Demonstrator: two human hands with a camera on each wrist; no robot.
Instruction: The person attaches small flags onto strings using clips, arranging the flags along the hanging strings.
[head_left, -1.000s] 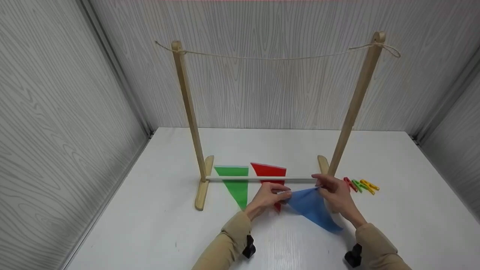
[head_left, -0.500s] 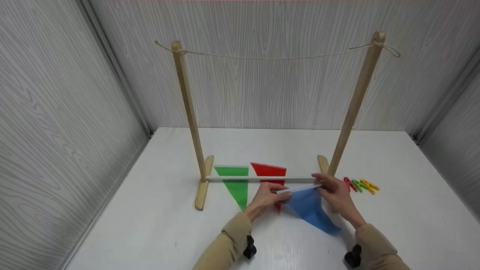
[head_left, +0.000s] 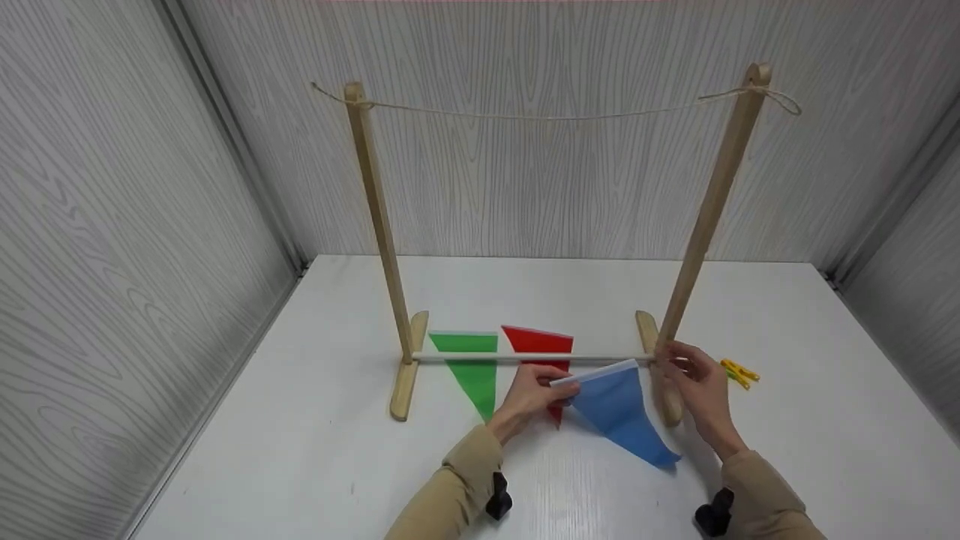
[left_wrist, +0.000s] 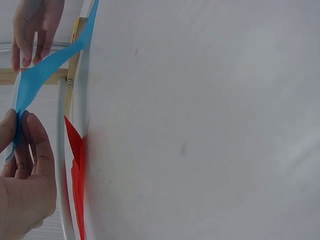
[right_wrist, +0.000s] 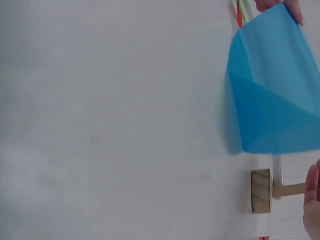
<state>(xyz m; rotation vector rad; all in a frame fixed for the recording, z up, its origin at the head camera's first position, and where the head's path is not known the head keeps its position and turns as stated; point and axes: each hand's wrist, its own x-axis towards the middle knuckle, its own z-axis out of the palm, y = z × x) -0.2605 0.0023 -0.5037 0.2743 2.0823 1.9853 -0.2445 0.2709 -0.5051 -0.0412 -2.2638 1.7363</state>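
A blue triangular pennant [head_left: 619,409] with a white top edge hangs tilted above the table, its tip trailing down to the right. My left hand [head_left: 529,394] pinches its upper left corner between thumb and fingers; the left wrist view shows this grip on the blue pennant [left_wrist: 42,72] too. Just beyond the pennant's right corner, my right hand [head_left: 701,382] is apart from it, fingers loosely bent by the foot of the right post [head_left: 712,202]. A green pennant [head_left: 474,367] and a red pennant [head_left: 536,343] lie under the white crossbar [head_left: 450,356], the red one partly behind my left hand.
Two wooden posts stand on flat feet, including the left post [head_left: 379,217]. A string [head_left: 525,117] is tied between their tops. Right of my right hand lies a yellow clothespin [head_left: 741,371] with a bit of green beside it. Grey wood-grained walls enclose the table.
My right hand has let go of the pennant's right corner and moved slightly right, now covering the red clothespin and most of the green one. My left hand keeps its hold.
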